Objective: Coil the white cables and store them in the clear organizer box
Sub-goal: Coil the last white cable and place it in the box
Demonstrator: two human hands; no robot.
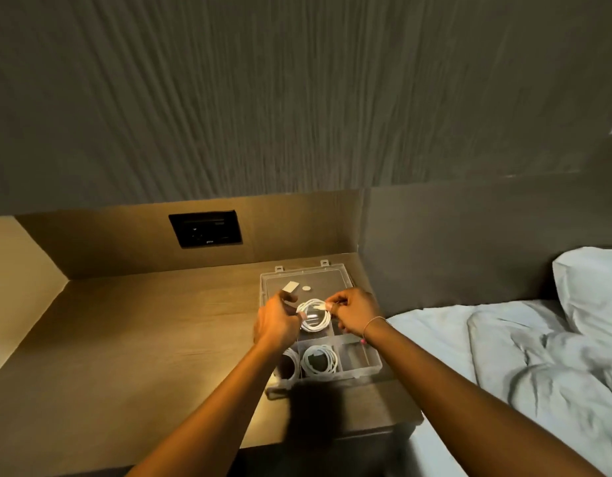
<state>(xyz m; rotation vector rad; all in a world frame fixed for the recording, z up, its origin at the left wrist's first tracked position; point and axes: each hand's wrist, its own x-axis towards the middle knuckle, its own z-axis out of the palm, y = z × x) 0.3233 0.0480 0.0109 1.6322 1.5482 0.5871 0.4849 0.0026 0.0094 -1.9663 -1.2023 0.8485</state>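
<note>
A clear organizer box (pixel 373 364) lies open on the wooden bedside table, its lid (pixel 308 277) folded back toward the wall. Just above the box's far compartments I hold a coiled white cable (pixel 314 316) between both hands. My left hand (pixel 277 321) grips the coil's left side. My right hand (pixel 354 313) pinches the cable's end at the coil's upper right. A second coiled white cable (pixel 320 360) rests in a near middle compartment. A third coil (pixel 291 364) sits in the near left compartment, partly hidden by my left forearm.
The wooden table (pixel 143 339) stretches left of the box. A black wall socket panel (pixel 205 228) sits on the back board. A bed with white sheets (pixel 504 356) and a pillow (pixel 590 287) adjoins the table on the right.
</note>
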